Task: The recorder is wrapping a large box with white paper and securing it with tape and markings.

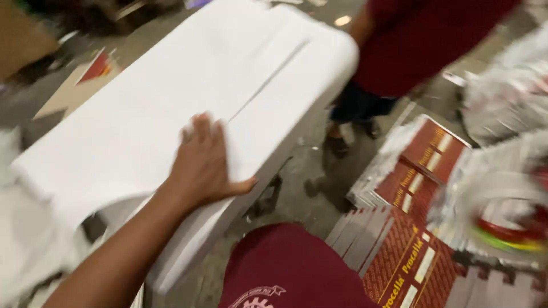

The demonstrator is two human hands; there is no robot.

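A thick stack of white sheets (188, 97) is seen lying across the middle and upper left of the view, raised above the concrete floor (311, 188) on a support that cannot be made out. A straight seam is seen running along the top of the stack toward its far end. The left hand (202, 162) is laid flat on the near part of the stack, palm down, fingers spread and the thumb stretched out toward the stack's right edge; nothing is pinched or gripped. The forearm is seen reaching in from the lower left. The right hand is not shown.

Just below the stack, at the bottom centre, a maroon cloth (285, 271) with a pale emblem is seen. To the right, flat maroon cartons (411, 228) are fanned out in piles on the floor. Beyond the stack's far end, another person in a maroon shirt (422, 45) is seen standing. At the right edge, blurred crinkled plastic (502, 171) is seen.
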